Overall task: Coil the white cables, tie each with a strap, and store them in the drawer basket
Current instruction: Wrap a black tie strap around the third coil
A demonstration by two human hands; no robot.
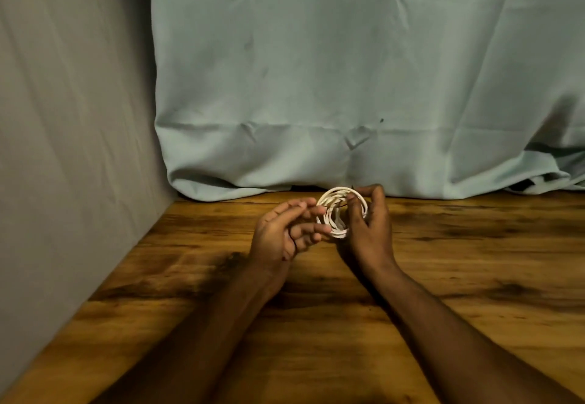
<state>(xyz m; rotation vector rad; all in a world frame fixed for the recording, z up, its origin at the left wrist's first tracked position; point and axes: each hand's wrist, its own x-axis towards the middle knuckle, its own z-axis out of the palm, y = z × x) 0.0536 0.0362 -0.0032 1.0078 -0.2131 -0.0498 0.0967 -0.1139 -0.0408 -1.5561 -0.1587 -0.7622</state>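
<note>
- The right hand grips the white cable coil, thumb and fingers curled round the coil's right rim.
- The coil stands roughly upright above the wooden table, its opening facing the camera, with the loops fanning out to the left of that grip.
- The left hand sits just to the left, its fingertips touching the loose loops; whether they pinch a strand I cannot tell.
- No strap or drawer basket is visible; the tying probably falls to the left hand, which is nearer the free side.
</note>
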